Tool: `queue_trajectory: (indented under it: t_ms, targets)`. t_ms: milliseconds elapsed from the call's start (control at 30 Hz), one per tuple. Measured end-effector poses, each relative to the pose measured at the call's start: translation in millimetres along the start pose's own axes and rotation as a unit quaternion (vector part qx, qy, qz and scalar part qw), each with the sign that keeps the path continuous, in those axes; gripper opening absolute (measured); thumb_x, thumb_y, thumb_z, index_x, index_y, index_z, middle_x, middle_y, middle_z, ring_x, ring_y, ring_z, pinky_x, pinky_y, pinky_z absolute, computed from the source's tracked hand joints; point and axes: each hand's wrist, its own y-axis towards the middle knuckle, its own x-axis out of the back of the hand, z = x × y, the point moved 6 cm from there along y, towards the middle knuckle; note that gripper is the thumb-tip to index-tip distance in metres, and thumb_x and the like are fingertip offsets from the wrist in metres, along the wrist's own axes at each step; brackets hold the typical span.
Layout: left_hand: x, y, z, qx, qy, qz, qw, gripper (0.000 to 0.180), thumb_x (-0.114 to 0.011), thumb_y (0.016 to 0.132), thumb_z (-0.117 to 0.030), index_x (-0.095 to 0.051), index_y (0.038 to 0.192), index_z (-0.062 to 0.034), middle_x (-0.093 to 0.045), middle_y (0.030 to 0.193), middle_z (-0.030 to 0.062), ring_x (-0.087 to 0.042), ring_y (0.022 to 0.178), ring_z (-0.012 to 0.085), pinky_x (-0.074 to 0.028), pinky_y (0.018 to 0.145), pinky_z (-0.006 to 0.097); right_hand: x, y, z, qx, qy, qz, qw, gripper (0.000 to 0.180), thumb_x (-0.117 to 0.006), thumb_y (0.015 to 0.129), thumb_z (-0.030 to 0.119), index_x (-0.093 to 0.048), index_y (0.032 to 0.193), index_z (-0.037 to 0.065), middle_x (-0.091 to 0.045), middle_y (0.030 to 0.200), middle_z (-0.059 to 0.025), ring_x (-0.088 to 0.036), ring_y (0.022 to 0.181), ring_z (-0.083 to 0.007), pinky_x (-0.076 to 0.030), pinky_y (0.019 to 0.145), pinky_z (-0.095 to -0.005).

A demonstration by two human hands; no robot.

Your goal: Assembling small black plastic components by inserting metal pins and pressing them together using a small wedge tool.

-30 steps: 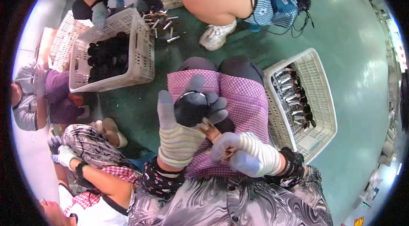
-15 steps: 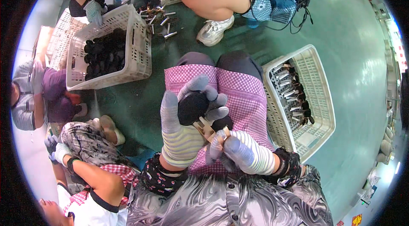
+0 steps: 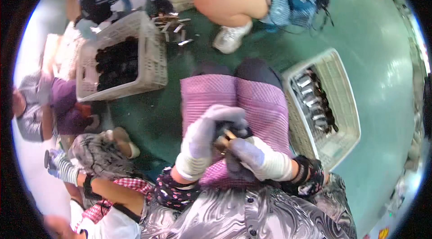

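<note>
Gloved in pale grey-lilac with striped cuffs, my left hand (image 3: 208, 134) curls over a black rounded part (image 3: 228, 126) above my lap. A narrow tan strip (image 3: 230, 135) sticks out beside it, with a brownish metallic bit below. From the right, my right hand (image 3: 253, 154), in a similar glove, closes its thumb and fingers at the strip. Both hands meet at the part, and their fingers cover most of it. Motion blur hides its exact kind.
To my right stands a white crate (image 3: 347, 126) with rows of black parts with silvery stems (image 3: 310, 99). Another white crate (image 3: 155, 65) at left holds black parts (image 3: 118, 63). Loose metal pieces (image 3: 173, 27) lie on the green floor. Co-workers sit left and ahead; a shoe (image 3: 231, 37) is near.
My left fingers have folded down over the black part, which stood more exposed before. My hands have drawn closer together. The whole view has shifted slightly and blurred.
</note>
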Motion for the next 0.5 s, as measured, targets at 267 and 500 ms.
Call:
queue_trajectory:
  t_ms: [267, 500]
  targets:
    - [-23.1, 1.6, 1.9, -0.042, 0.031, 0.117, 0.992, 0.031, -0.041, 0.093, -0.023, -0.055, 0.111, -0.0012, -0.053, 0.1, 0.0103, -0.051, 0.098, 0.021, -0.041, 0.086, 0.033, 7.5, -23.7, -10.0, 0.043, 0.15, -0.132, 0.979, 0.021, -0.048, 0.09, 0.025, -0.056, 0.096, 0.007, -0.049, 0.067, 0.0015, -0.043, 0.053, -0.0072, -0.038, 0.05, -0.0199]
    - [-6.3, -21.1, -2.0, -0.118, 0.129, 0.052, 0.983, 0.031, -0.042, 0.092, -0.022, -0.052, 0.114, -0.001, -0.054, 0.104, 0.0136, -0.051, 0.101, 0.0256, -0.042, 0.086, 0.034, 3.1, -19.7, -28.6, 0.029, 0.083, -0.046, 0.995, 0.033, -0.042, 0.092, 0.038, -0.053, 0.099, 0.008, -0.04, 0.06, 0.0028, -0.036, 0.04, -0.0092, -0.027, 0.035, -0.0212]
